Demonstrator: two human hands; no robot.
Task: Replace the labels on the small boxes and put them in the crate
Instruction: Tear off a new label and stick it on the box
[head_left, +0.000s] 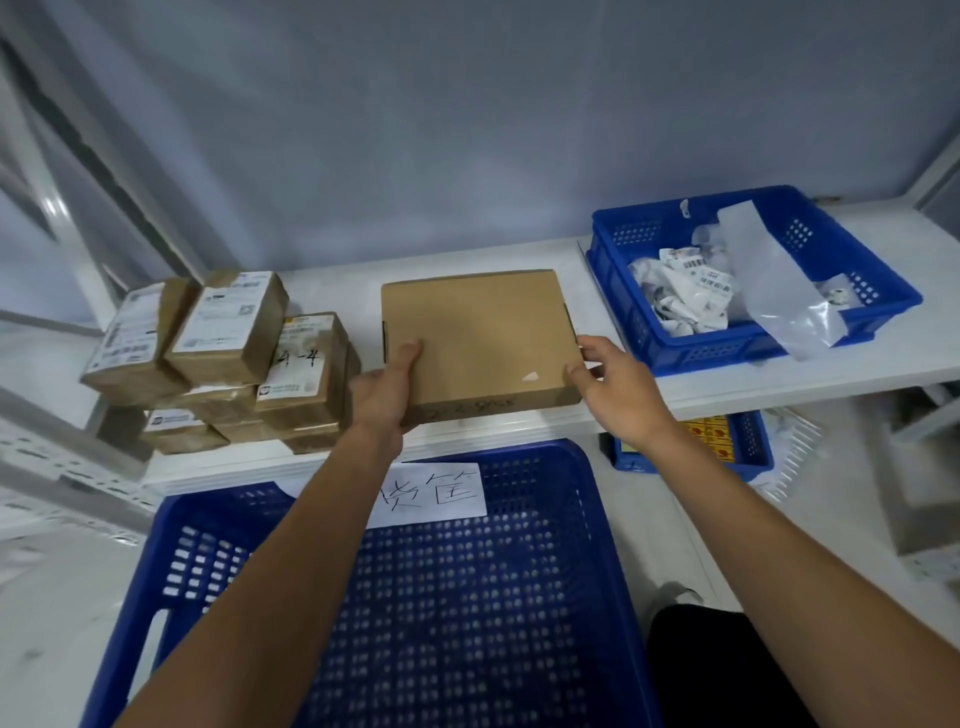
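A flat brown cardboard box (478, 332) lies on the white shelf (779, 379), its top bare apart from a small white scrap near the front right corner. My left hand (387, 389) grips its front left corner, thumb on top. My right hand (618, 387) holds the front right corner with curled fingers. A stack of small taped boxes (223, 358) with white labels stands on the shelf to the left. The big blue crate (602, 519) sits below the shelf in front of me, with a handwritten paper sheet (431, 493) on its far wall.
A smaller blue bin (618, 291) at the shelf's right holds crumpled peeled labels and a clear plastic bag. Another blue bin (748, 441) with yellow and red items sits under the shelf at right. A grey wall rises behind the shelf.
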